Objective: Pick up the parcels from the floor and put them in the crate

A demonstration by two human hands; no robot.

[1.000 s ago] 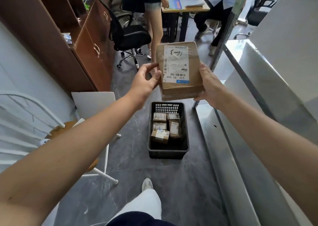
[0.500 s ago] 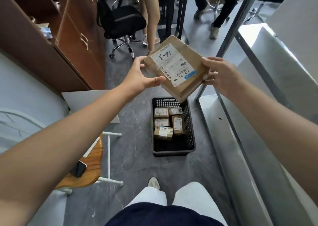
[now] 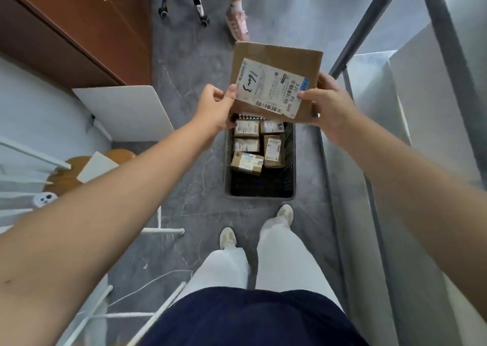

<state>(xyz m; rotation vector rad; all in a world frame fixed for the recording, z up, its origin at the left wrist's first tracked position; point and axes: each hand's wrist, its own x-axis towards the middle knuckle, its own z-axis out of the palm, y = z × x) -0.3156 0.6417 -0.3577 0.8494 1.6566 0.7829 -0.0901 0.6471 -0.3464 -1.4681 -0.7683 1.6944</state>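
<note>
The parcel (image 3: 275, 82) is in the air, label up, over the far end of the crate (image 3: 259, 196), which stands on the floor (image 3: 184, 87). The left hand (image 3: 213, 109) pinches its left edge, thumb on top. The right hand (image 3: 332, 108) pinches the near right corner, thumb on the label. Both grips sit toward the near side, so the unsupported far half could tip and slide free. The parcel looks almost as wide as the crate. Let go from this height or skewed, it may catch the rim and spill onto the floor, or land crooked on the small boxes (image 3: 247, 145) at the far end.
</note>
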